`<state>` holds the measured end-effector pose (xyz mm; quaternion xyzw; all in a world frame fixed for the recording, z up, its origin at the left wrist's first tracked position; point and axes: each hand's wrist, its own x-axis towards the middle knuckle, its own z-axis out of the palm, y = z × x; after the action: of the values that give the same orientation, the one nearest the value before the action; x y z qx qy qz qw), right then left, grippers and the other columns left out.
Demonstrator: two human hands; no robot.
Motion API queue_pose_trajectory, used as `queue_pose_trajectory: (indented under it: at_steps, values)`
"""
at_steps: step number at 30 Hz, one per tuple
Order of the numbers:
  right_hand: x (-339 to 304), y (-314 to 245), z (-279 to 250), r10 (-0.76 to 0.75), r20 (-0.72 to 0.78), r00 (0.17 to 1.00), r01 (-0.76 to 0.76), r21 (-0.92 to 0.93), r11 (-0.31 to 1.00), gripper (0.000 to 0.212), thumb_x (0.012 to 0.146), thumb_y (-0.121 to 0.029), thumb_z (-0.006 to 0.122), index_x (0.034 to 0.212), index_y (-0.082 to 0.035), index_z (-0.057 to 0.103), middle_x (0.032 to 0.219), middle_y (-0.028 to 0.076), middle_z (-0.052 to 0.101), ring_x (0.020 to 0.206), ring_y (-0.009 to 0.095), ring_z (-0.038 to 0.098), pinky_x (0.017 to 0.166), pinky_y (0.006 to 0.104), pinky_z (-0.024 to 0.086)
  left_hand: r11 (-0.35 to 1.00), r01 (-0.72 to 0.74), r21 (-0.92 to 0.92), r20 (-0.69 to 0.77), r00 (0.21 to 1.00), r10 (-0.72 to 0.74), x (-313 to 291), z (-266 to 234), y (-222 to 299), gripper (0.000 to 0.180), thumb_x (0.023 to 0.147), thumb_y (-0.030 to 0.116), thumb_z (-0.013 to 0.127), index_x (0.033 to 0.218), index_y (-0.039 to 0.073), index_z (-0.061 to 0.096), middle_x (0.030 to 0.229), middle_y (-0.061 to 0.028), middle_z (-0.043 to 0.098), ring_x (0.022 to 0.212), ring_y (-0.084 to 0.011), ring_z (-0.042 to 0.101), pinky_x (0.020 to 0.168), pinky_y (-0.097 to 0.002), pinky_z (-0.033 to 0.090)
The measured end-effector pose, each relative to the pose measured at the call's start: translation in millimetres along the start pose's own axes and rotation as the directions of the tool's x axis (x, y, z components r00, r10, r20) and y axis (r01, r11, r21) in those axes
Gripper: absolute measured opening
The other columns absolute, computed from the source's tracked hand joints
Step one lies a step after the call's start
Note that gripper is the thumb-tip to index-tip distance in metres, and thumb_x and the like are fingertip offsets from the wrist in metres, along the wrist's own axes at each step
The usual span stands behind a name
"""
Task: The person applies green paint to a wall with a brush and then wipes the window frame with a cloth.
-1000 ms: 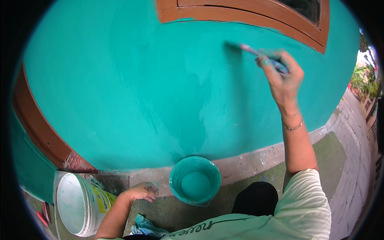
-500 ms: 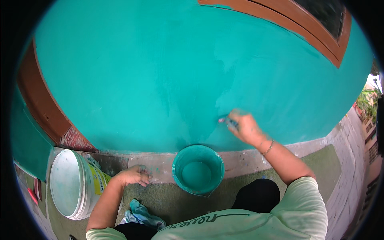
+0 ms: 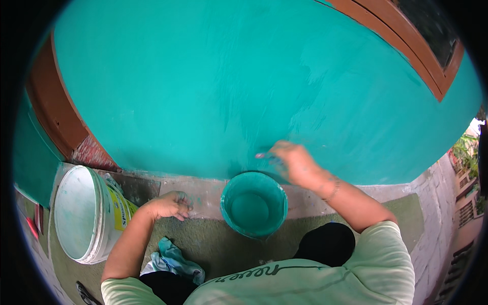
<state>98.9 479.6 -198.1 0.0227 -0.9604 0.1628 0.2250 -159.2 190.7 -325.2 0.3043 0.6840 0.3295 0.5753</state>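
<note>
Coating of the green wall (image 3: 168,91) is judged to be in hand, between strokes or near a reload. The brush (image 3: 261,155) is clasped in the right hand (image 3: 296,161), near the wall-side rim of 1 paint pail (image 3: 277,201). Its long axis is set roughly left–right, pink end leftward; bristles are blurred. For reloading, downward tilting would be required. The left hand (image 3: 174,205) is loosely uncurled, apparently unloaded.
</note>
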Motion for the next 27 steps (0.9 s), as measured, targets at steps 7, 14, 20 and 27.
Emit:
queue_pose_trajectory:
  at_steps: [7,14,20,27]
  values:
    - [51,23,34,-0.020,0.037,0.999,0.029,-0.283,0.959,0.014,0.078,-0.006,0.064,0.093,-0.008,0.066,0.090,0.014,0.065,0.083,0.037,0.064,0.070,0.0456,0.054,1.000,-0.011,0.004,-0.012,1.000,0.011,-10,4,8,0.034,0.087,0.007,0.064,0.116,-0.007,0.054,0.111,-0.0147,0.061,0.095,-0.0259,0.066,0.079,-0.0362,0.058]
    - [107,-64,-80,-0.516,-0.422,0.745,0.137,-0.660,0.739,0.023,0.069,-0.005,0.069,0.089,-0.007,0.056,0.089,0.010,0.054,0.073,0.032,0.058,0.060,0.0387,0.051,0.999,-0.021,-0.039,0.007,1.000,0.021,-5,-10,-15,0.033,0.088,0.006,0.064,0.115,-0.008,0.053,0.111,-0.0166,0.060,0.093,-0.0256,0.067,0.077,-0.0354,0.059]
    - [59,-23,39,-0.501,-0.086,0.861,0.326,-0.664,0.673,0.024,0.068,-0.004,0.059,0.093,-0.007,0.057,0.095,0.015,0.052,0.074,0.028,0.058,0.059,0.0364,0.050,0.999,-0.039,-0.027,0.024,0.999,0.039,-1,-7,-6,0.035,0.087,0.010,0.067,0.113,-0.008,0.053,0.110,-0.0165,0.060,0.091,-0.0239,0.067,0.075,-0.0349,0.059]
    - [58,4,80,-0.008,0.289,0.957,0.123,-0.380,0.917,0.024,0.077,-0.004,0.062,0.101,-0.007,0.066,0.095,0.014,0.059,0.082,0.032,0.064,0.068,0.0391,0.054,0.996,-0.070,-0.059,-0.006,0.998,0.070,-11,-16,-10,0.036,0.086,0.008,0.067,0.115,-0.008,0.054,0.107,-0.0134,0.060,0.089,-0.0229,0.067,0.074,-0.0338,0.059]
